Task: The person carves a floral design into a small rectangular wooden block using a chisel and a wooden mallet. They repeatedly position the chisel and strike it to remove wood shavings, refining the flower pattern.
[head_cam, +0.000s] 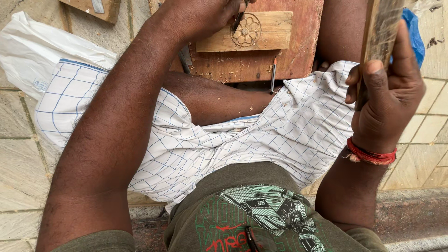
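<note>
Left hand (205, 14) closed around a metal chisel (238, 21), tip set on the flower carving of a pale wood block (270, 32). Block lying on a reddish board (303, 51), between the knees. Right hand (387, 93) raised, clamped on a wooden mallet (380, 32). Pencil (273, 74) just beside the block.

**What I'm wearing**

I see bare forearms, a red thread band (371, 156) wound round my right wrist, an olive-brown T-shirt (261, 210) with a green and red print, and a white wrap (280, 135) checked in thin blue lines.
</note>
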